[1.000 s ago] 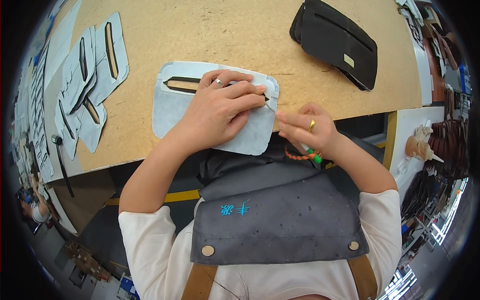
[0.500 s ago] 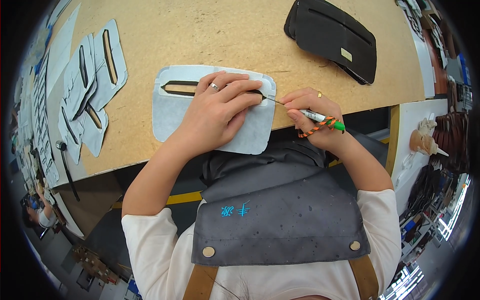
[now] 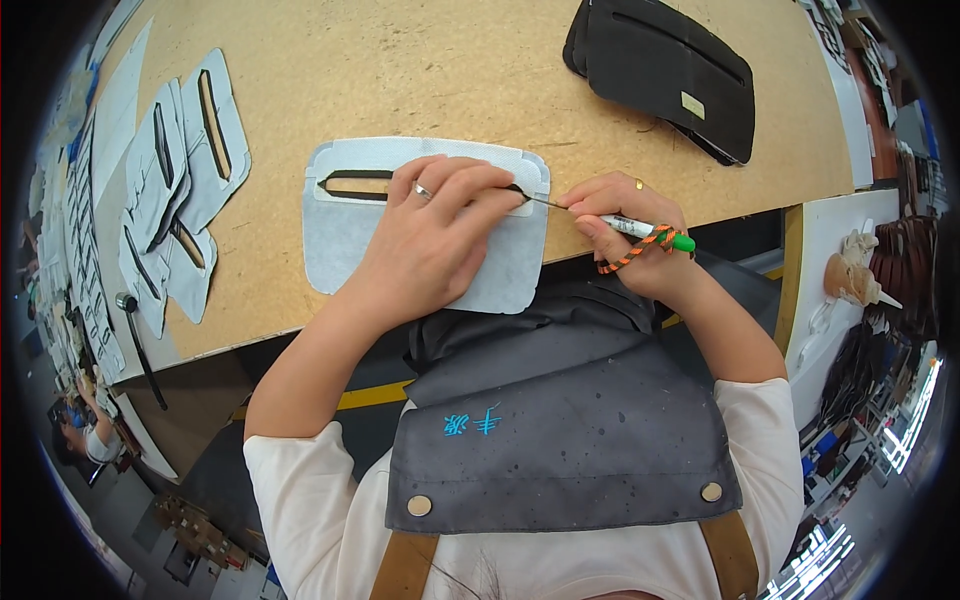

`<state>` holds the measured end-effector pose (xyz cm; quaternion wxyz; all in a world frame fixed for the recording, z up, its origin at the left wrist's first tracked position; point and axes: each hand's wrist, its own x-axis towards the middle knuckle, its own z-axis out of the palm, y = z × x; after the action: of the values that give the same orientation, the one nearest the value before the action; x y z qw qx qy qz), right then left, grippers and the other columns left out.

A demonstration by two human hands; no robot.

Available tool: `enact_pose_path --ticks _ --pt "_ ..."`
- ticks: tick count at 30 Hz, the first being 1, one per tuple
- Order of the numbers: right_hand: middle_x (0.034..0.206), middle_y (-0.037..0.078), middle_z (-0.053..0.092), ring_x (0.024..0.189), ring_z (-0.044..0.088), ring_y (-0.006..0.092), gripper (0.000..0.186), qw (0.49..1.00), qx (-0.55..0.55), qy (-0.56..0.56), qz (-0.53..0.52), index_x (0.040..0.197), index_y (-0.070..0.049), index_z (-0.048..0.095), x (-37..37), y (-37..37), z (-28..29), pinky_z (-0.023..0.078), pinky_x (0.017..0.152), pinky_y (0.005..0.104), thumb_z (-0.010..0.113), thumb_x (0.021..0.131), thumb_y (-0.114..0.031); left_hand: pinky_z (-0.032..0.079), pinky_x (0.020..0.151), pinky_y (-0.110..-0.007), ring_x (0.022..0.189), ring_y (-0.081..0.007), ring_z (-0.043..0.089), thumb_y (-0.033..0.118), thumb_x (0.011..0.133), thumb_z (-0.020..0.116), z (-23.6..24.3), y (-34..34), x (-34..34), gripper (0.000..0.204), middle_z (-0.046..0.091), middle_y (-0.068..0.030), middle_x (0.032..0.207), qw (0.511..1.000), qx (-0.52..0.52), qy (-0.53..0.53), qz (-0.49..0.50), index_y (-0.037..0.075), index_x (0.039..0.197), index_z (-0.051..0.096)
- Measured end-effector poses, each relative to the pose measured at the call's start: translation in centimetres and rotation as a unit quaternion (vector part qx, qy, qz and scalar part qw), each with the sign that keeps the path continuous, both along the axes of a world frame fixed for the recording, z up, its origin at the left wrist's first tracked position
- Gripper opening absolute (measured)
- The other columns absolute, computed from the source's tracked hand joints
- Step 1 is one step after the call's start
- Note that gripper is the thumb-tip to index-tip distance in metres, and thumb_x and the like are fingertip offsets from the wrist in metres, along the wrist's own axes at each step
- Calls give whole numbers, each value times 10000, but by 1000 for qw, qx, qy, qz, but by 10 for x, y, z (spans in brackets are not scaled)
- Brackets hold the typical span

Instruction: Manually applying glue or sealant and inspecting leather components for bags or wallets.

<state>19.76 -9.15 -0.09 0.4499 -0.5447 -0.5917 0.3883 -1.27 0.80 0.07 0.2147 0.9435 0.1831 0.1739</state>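
A light grey panel (image 3: 420, 250) with rounded corners lies at the table's near edge, its lower part reaching past that edge. Near its top runs a long slot (image 3: 357, 185) with black borders. Across the slot's right half rests my left hand (image 3: 430, 235), fingers bent and close together, pressing the panel down; its thumb is partly hidden. My right hand (image 3: 635, 230) pinches a slim awl (image 3: 630, 227) with a white and green handle and an orange-black cord around it. The awl's thin metal shaft points left, its tip at the slot's right end beside my left fingertips.
At the far right lies a stack of black leather-like pieces (image 3: 670, 75). Several similar slotted grey panels (image 3: 225, 140) overlap at the left. A black-handled tool with a round metal head (image 3: 127, 302) lies by the left table edge. A glue bottle (image 3: 855, 280) stands right of the table.
The view has shifted slightly. My left fingers have drawn a little closer together; both hands stay at the slot's right end, with the awl still in my right hand.
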Motion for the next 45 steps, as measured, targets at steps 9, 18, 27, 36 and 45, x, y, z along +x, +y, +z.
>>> enact_pose_path --ticks 9,18,27,36,45 --pt "912 70 633 718 570 135 61 999 18 -33 0 875 -24 591 -2 0 2 458 632 238 624 824 -23 328 891 -369 1011 -193 521 -18 634 605 1 0 1 423 554 -7 1044 1000 11 -3 -14 121 1034 611" --pt "805 55 596 598 534 88 51 980 -91 149 -95 880 -10 592 2 2 4 457 592 228 579 871 -59 320 903 -383 1015 -197 514 4 658 607 -1 -3 -1 410 540 -18 1059 999 50 -4 -20 134 1046 609" --pt "886 98 630 679 582 152 57 996 64 -12 -64 852 -14 587 -18 -5 -3 457 578 249 626 811 -17 328 925 -384 1069 -212 506 -30 633 582 0 -2 -1 473 542 -19 1137 1000 -2 -8 -3 105 1086 582" --pt "878 105 631 705 613 194 98 984 128 -118 -25 851 -16 592 -18 0 -2 487 600 265 649 775 9 320 938 -383 1089 -198 503 -20 620 604 -1 -3 -2 492 564 2 1154 1000 6 11 -7 134 1087 603" --pt "822 77 621 647 564 120 39 990 -85 76 -86 839 -7 596 -9 8 6 463 556 243 610 834 -43 310 955 -380 1099 -193 499 -22 634 596 1 -2 -2 490 570 10 1142 1000 4 26 -8 135 1099 600"
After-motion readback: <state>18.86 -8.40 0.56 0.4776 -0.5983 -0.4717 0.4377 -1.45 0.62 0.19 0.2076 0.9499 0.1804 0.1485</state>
